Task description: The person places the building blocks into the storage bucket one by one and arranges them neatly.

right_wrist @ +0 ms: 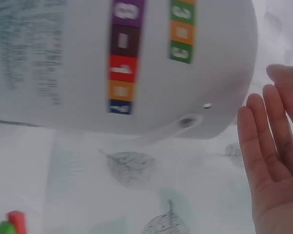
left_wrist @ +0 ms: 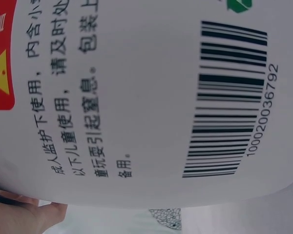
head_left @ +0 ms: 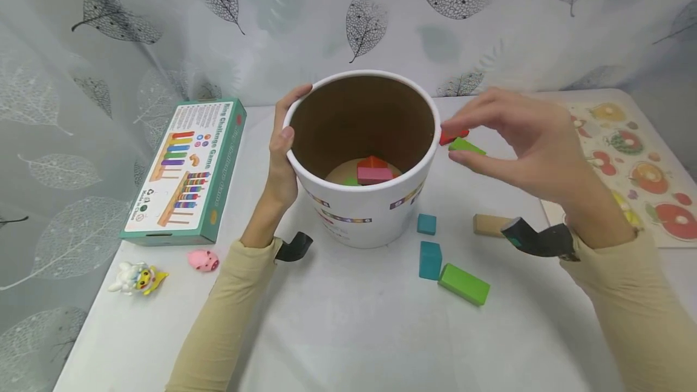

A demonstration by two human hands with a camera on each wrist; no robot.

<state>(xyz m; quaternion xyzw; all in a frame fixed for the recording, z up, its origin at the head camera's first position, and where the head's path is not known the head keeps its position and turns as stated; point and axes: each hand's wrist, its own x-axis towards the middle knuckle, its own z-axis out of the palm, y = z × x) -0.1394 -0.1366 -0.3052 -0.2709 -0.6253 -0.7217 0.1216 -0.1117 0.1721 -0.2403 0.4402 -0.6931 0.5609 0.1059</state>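
A white bucket (head_left: 359, 222) with printed number strips stands upright on the table, several coloured blocks at its bottom, a pink block (head_left: 374, 175) among them. My left hand (head_left: 282, 156) grips its left rim; in the left wrist view the bucket wall (left_wrist: 151, 97) hides most of that hand. To the right of the rim, my right hand (head_left: 523, 138) is raised with nothing held, thumb and fingers spread apart. The right wrist view shows its extended fingers (right_wrist: 271, 136) beside the bucket's wall. Beyond the fingertips lie a green block (head_left: 466, 146) and a red block (head_left: 454, 137).
Right of the bucket lie two teal blocks (head_left: 430, 260), a bright green block (head_left: 464, 284) and a wooden block (head_left: 489, 225). A fruit-picture board (head_left: 670, 168) is at the far right. Leftward are a game box (head_left: 185, 168), a pink pig (head_left: 203, 260) and a small figurine (head_left: 138, 278).
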